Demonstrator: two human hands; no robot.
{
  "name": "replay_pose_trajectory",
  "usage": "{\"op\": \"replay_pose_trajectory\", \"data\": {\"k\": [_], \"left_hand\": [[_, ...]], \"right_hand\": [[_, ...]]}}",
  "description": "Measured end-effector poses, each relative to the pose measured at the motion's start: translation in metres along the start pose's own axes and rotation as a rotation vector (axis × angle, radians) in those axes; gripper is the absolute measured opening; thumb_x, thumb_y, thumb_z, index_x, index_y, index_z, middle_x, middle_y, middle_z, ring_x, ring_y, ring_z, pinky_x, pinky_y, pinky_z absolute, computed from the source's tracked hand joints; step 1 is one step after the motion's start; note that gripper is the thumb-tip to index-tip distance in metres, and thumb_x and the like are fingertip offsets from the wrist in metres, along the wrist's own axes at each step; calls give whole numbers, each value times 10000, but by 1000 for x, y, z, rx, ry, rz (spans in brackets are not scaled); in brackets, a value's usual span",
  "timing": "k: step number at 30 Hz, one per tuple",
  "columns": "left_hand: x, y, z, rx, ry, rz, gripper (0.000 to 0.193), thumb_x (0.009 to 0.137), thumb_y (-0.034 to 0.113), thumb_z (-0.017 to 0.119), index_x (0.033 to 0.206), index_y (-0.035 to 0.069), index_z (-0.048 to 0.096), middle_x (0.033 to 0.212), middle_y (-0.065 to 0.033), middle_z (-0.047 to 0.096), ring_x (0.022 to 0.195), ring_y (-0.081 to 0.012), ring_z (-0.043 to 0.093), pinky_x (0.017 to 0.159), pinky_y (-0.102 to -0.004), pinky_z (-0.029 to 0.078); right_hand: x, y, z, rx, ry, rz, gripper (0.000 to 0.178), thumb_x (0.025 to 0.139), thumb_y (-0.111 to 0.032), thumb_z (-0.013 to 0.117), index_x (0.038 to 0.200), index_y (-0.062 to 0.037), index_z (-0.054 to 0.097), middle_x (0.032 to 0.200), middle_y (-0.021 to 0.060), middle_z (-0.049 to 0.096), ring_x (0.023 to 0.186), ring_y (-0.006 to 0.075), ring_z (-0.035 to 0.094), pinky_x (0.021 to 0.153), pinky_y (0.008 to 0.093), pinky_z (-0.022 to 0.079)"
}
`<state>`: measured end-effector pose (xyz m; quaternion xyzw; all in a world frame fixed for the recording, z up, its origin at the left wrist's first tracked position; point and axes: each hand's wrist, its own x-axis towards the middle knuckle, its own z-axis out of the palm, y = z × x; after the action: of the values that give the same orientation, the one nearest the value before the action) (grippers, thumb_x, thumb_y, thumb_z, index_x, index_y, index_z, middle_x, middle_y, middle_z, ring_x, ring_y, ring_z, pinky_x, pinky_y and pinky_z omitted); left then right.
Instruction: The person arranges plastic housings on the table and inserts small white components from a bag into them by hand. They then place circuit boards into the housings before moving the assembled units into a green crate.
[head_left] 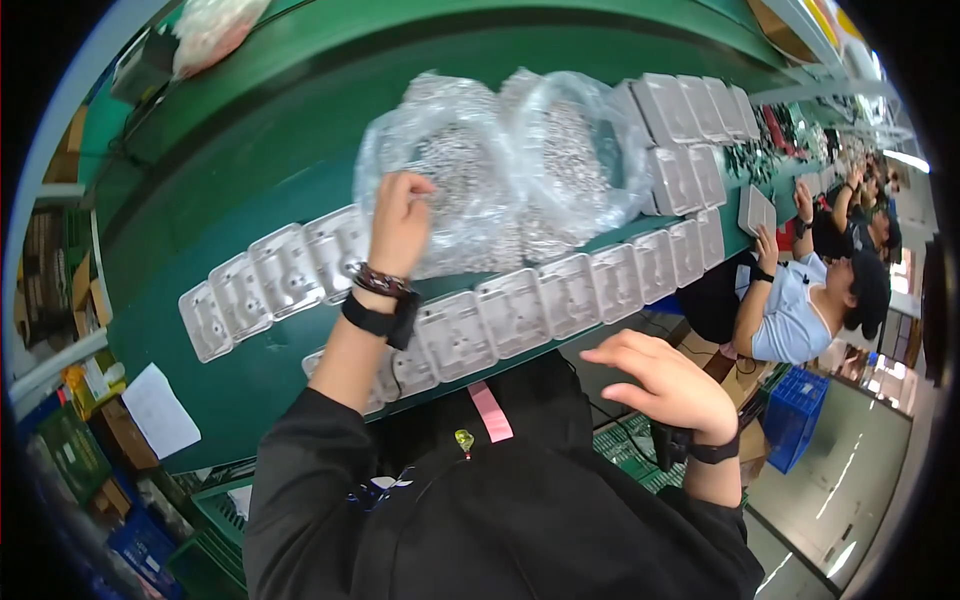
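My left hand point(402, 225) is over the near left side of a clear plastic bag point(378, 150). Its fingers are curled with the tips drawn together; whatever they may hold is too small to make out. Heaped small pale grey parts point(455, 165) fill this bag. A second clear bag point(632, 150) of similar parts point(572, 150) lies against its right side. My right hand point(665, 385) hovers beyond the bench's front edge, palm down, fingers apart and holding nothing. Nearest to it is a row of shallow grey-white trays point(513, 312). More such trays point(285, 268) lie left of my left wrist, some with small parts inside.
Stacked grey-white trays point(668, 108) stand right of the bags on the green bench point(200, 180). Farther right, a person point(800, 310) in a light blue top touches a tray point(757, 210). A white paper sheet point(160, 412) lies at the left; a blue crate point(795, 418) is at lower right.
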<state>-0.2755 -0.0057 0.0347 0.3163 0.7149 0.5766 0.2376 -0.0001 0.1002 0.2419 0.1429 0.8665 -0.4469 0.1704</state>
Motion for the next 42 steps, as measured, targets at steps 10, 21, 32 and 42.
{"op": "replay_pose_trajectory", "data": {"k": [10, 21, 32, 42], "left_hand": [[33, 53, 161, 758, 73, 207, 278, 625, -48, 490, 867, 69, 559, 975, -139, 530, 945, -329, 475, 840, -392, 373], [87, 1, 279, 1361, -217, -169, 699, 740, 417, 595, 1274, 35, 354, 1331, -215, 284, 1173, -402, 324, 928, -492, 336], [99, -15, 248, 1020, -217, -96, 303, 808, 213, 562, 1037, 29, 488, 1036, -176, 488, 909, -356, 521, 746, -416, 435], [106, -2, 254, 1107, -90, 178, 182, 864, 212, 472, 868, 48, 552, 848, -166, 573, 793, -374, 543, 682, -445, 427]], "right_hand": [[-62, 176, 1, -338, 55, -85, 247, 730, -237, 625, 918, -88, 567, 822, 73, 543, 796, 242, 561, 651, 360, 437], [-107, 307, -42, -417, 559, 80, 131, 755, -163, 538, 855, -80, 519, 846, 63, 486, 824, 212, 517, 684, 316, 405], [-99, 302, -23, -297, 447, -201, 104, 775, -173, 522, 820, -85, 491, 866, 60, 498, 824, 208, 512, 675, 314, 392], [-98, 303, -16, -359, 426, -220, 106, 769, -185, 523, 805, -92, 487, 846, 50, 492, 790, 194, 503, 671, 304, 382]]}}
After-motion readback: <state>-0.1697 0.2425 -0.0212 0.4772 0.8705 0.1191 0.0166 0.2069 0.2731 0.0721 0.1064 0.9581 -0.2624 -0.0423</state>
